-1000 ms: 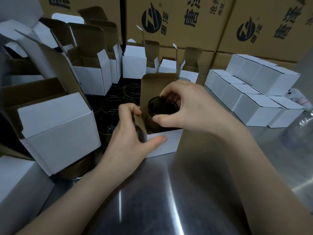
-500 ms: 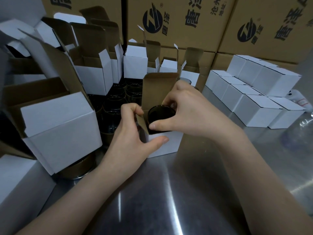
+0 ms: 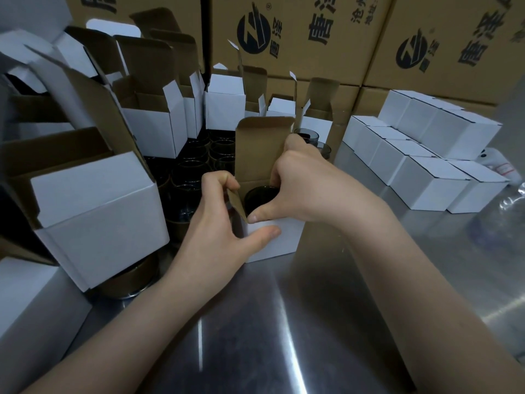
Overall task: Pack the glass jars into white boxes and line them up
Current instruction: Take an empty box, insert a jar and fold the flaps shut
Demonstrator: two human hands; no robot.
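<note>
Both hands work the small white cardboard box (image 3: 279,240) on the steel surface (image 3: 284,322): my left hand (image 3: 221,223) pinches its side flap aside, my right hand (image 3: 301,189) grips the dark glass jar (image 3: 257,196), which I should lower straight.

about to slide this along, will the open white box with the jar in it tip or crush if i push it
The white box probably slides easily on the smooth steel table. With the dark glass jar seated low inside, it likely resists tipping. Its thin card walls and raised lid flap may buckle, so push low.
</note>
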